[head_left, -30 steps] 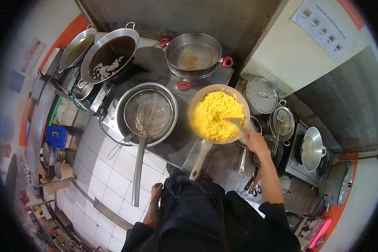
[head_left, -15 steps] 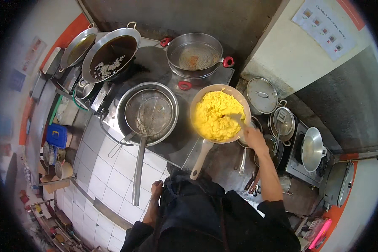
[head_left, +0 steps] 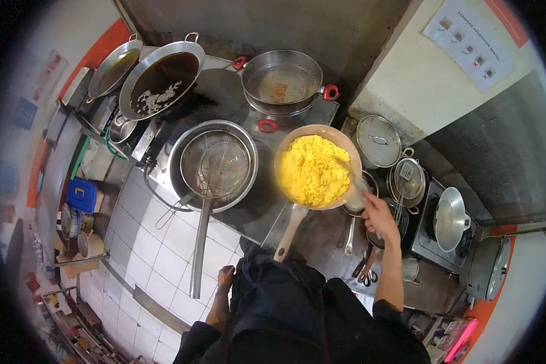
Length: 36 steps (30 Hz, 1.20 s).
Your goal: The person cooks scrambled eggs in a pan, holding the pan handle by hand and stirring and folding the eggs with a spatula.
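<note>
A beige frying pan (head_left: 349,151) full of yellow scrambled eggs (head_left: 312,170) sits on the dark stovetop, its handle pointing toward me. My right hand (head_left: 380,218) is closed round the handle of a spatula (head_left: 353,175). The spatula's front end is blurred by motion and reaches into the right side of the eggs. Low beside my dark apron hangs my left hand (head_left: 225,278), fingers curled in, with nothing visible in it. No hand touches the pan's handle.
Left of the pan, a long-handled strainer (head_left: 204,242) rests over a metal bowl (head_left: 175,173). Behind stands a perforated steamer pot (head_left: 282,73) with red handles. A wok of dark oil (head_left: 175,67) is at the back left. Lids, pots and a small stove (head_left: 429,227) stand at right.
My right hand has drawn back toward me and slightly right, pulling the spatula toward the pan's right edge. The eggs' surface has shifted. My left hand stays nearly in place.
</note>
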Each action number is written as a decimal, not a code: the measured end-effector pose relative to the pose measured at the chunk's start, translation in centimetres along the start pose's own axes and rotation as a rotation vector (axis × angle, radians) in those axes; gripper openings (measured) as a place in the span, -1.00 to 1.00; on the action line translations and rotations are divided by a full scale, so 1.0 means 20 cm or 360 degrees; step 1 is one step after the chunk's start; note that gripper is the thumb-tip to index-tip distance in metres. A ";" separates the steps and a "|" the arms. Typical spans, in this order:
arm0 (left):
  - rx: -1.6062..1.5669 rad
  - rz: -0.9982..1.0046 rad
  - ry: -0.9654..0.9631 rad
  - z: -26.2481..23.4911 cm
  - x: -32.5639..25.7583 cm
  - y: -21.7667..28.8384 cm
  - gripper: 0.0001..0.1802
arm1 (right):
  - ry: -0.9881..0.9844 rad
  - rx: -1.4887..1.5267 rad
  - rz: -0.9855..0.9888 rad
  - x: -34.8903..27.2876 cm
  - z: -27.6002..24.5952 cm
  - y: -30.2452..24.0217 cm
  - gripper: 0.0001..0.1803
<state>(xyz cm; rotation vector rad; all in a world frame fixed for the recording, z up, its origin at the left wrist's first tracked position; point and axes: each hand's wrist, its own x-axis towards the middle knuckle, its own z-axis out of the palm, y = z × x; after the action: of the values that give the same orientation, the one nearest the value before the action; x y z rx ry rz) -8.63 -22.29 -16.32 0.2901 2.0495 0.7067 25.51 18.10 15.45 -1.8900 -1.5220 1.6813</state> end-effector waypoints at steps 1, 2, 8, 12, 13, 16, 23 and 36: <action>-0.0010 -0.0004 -0.0004 0.00 0.00 -0.02 -0.58 | 0.0142 0.0187 -0.0008 0.01 -0.02 0.01 -0.55; -0.0010 -0.0003 -0.0018 -0.01 0.00 -0.03 -0.58 | 0.0143 0.0191 -0.0007 0.04 -0.05 0.02 -0.55; -0.0182 -0.0230 -0.0024 -0.01 -0.05 0.13 -0.59 | 0.0107 0.0322 -0.0133 0.56 0.01 0.05 -0.55; -0.0252 -0.0150 0.0013 -0.02 -0.04 0.08 -0.58 | -0.0150 -0.0027 -0.0317 0.59 0.16 -0.15 -0.57; 0.0016 0.0191 0.0045 -0.04 -0.02 -0.07 -0.57 | -0.0260 -0.0359 -0.0461 0.55 0.19 -0.23 -0.59; 0.0081 0.0025 0.0001 0.02 -0.02 0.00 -0.56 | -0.0316 -0.0920 -0.0767 0.57 0.10 -0.15 -0.58; -0.0109 -0.0050 0.0047 -0.01 -0.09 0.06 -0.60 | -0.0360 -0.1545 -0.0803 0.30 -0.15 -0.54 -0.55; -0.0049 0.0095 0.0050 0.01 -0.09 0.07 -0.61 | -0.0561 -0.2121 0.0038 0.43 -0.16 -0.53 -0.70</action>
<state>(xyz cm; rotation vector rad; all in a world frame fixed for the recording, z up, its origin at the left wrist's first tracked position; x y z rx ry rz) -7.69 -21.95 -14.37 0.3257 2.0653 0.7830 20.89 31.03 18.70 -2.0227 -3.2862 0.9888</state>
